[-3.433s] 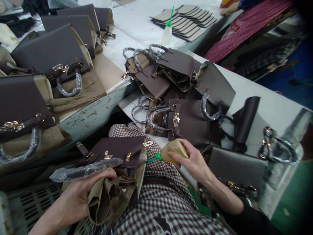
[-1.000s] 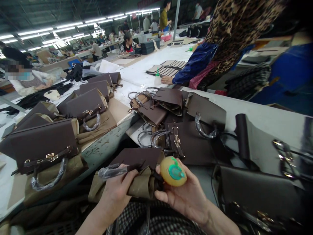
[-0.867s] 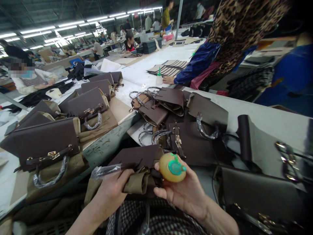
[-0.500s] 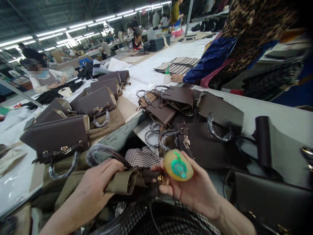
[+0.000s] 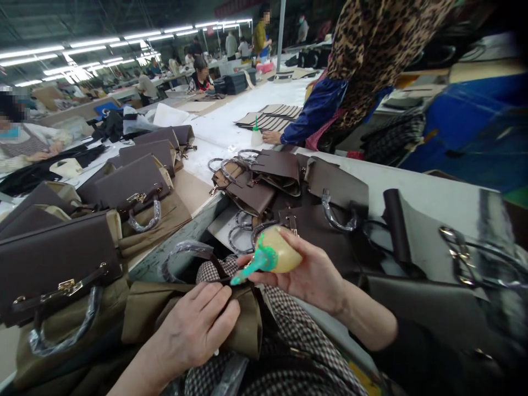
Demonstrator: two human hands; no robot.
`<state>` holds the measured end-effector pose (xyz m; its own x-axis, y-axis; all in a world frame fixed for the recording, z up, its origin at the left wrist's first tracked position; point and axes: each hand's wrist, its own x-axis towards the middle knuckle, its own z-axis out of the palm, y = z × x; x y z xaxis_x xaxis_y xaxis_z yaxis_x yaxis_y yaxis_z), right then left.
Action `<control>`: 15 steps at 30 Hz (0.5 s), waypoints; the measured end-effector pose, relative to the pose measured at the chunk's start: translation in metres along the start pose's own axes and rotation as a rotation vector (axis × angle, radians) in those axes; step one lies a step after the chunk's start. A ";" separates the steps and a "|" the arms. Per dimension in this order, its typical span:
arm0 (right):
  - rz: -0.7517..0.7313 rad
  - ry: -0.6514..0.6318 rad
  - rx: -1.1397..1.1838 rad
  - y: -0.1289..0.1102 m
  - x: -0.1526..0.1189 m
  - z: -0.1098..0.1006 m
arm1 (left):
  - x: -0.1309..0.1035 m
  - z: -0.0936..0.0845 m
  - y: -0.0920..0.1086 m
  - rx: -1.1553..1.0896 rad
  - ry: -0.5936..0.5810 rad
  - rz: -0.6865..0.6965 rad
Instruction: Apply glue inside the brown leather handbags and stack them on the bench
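My right hand [image 5: 309, 275] is wrapped round a yellowish squeeze bottle [image 5: 284, 252] with a green-coated nozzle. The bottle lies tilted, its tip pointing down and left, at the edge of a bag piece [image 5: 243, 316] with olive lining. My left hand [image 5: 198, 319] grips that lined piece, fingers pressed on it just below the nozzle tip. A plastic-wrapped handle [image 5: 187, 248] rises behind my left hand. Checked cloth [image 5: 305, 335] shows below the bottle.
Dark brown bags [image 5: 58, 256] with gold clasps stand at the left. More bags [image 5: 276, 165] and a dark roll [image 5: 396, 225] lie at centre and right. Across the white table [image 5: 214, 126], a person's blue sleeve [image 5: 315, 113] reaches beside a green-tipped bottle [image 5: 256, 135].
The bottle has turned from facing me to pointing down and left, its tip now at the lined piece. My left hand has moved right and lies over the piece. The view has shifted right.
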<state>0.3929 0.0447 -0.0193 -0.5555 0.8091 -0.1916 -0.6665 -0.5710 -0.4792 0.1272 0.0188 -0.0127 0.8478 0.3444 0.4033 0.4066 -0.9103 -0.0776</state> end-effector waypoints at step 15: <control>0.109 -0.135 -0.183 -0.018 0.023 0.024 | 0.004 0.027 0.028 0.352 -0.254 -0.194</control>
<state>0.3804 0.0708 0.0055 -0.6892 0.7109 -0.1402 -0.5046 -0.6097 -0.6112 0.1513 0.0013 -0.0375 0.7831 0.5857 0.2090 0.6195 -0.7053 -0.3446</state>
